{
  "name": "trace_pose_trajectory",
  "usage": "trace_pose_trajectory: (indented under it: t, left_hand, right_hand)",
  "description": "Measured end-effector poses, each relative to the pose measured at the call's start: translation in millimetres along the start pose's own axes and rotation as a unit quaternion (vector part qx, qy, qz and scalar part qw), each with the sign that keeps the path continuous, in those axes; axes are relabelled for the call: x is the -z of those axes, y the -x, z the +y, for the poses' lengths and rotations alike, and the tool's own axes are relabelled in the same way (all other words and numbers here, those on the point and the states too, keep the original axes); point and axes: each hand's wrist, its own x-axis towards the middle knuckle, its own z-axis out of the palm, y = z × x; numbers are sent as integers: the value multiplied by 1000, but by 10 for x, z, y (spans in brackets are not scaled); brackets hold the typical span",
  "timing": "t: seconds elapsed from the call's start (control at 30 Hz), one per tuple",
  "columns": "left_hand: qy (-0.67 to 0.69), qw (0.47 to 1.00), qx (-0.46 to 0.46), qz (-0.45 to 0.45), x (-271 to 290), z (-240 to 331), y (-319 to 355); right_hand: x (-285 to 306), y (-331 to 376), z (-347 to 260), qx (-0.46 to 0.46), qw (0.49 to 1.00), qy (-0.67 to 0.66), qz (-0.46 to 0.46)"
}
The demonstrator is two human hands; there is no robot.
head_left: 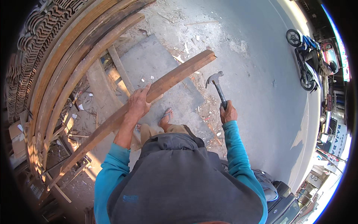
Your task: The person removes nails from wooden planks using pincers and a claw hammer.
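Note:
A long reddish-brown wooden beam (pixel 175 77) slants across in front of me, its far end raised to the upper right and its other end reaching the lower left. Around the beam's middle my left hand (pixel 138 101) is closed, fingers over its upper edge. A small dark point, like a nail tip, juts from the far end face. To the right, apart from the beam, my right hand (pixel 228 111) grips a claw hammer (pixel 220 88) by its dark handle. The metal head points away from me, beyond the hand.
Long timbers (pixel 80 59) lean in a stack at the left, beside piled roof tiles (pixel 28 67). Wood scraps and chips litter the concrete ground (pixel 160 56). A motorcycle (pixel 307 61) stands at the far right. Dark bags or cases (pixel 279 203) are near my right elbow.

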Motion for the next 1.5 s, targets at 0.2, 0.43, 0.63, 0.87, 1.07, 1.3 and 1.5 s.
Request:
trace_pose_trajectory:
  t: [0.2,0.43,0.63,0.87,1.07,1.3,1.5]
  left_hand:
    - [103,982,43,-153,123,-339,-217]
    - [58,998,-26,11,-425,-264,-202]
    - [-41,985,-25,164,-558,-171,-41]
    - [89,993,-52,-55,64,-519,-291]
    - [220,962,-43,-154,358,-493,-178]
    - [261,911,-72,-312,752,-622,-124]
    - [303,896,-30,-323,1057,-1280,460]
  right_hand:
    - [-558,207,311,12,989,-128,-77]
    - [-1417,685,713,-133,931,-247,-232]
    - [-1689,719,463,-154,902,-215,-340]
    - [-1472,846,-115,-114,920,-190,-323]
    - [-1429,983,-199,-127,919,-235,-289]
    - [-1511,1413,-80,-178,909,-225,-301]
    - [-1426,1713,-333,-156,926,-221,-262]
